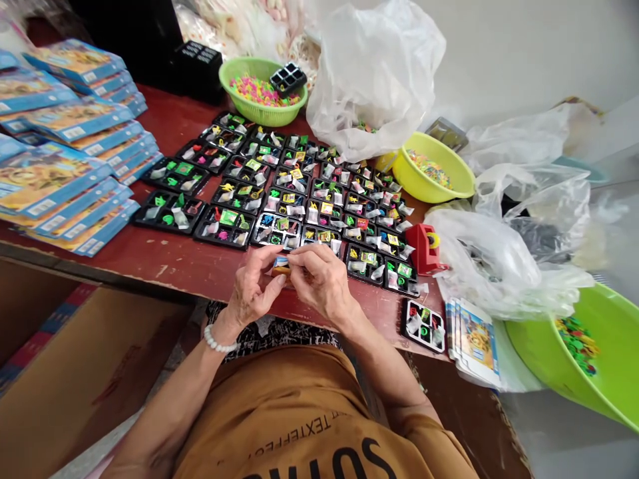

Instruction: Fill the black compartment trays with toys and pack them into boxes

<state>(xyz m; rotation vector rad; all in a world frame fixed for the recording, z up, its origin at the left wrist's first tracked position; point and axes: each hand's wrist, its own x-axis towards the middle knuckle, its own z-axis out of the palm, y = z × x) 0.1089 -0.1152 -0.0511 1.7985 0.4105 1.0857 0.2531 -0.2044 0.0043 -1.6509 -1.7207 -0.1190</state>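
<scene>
Between my two hands, close to the table's front edge, is a small blue and orange cardboard box [281,263], mostly covered by fingers. My left hand [255,285], with a white bead bracelet at the wrist, grips its left side between thumb and fingers. The fingers of my right hand [322,279] are closed at its right end. Just beyond my hands lie rows of black compartment trays [223,226] filled with small coloured plastic pieces and little packets. A single filled tray [423,326] lies apart at the right front edge.
Stacks of blue and orange boxes [64,179] stand at the left. Flat cartons [474,336] lie at the right. Behind are a green basket [264,114], a yellow bowl [434,189] and plastic bags [374,73]. A red tape dispenser [419,249] and green tub [614,346] are rightward.
</scene>
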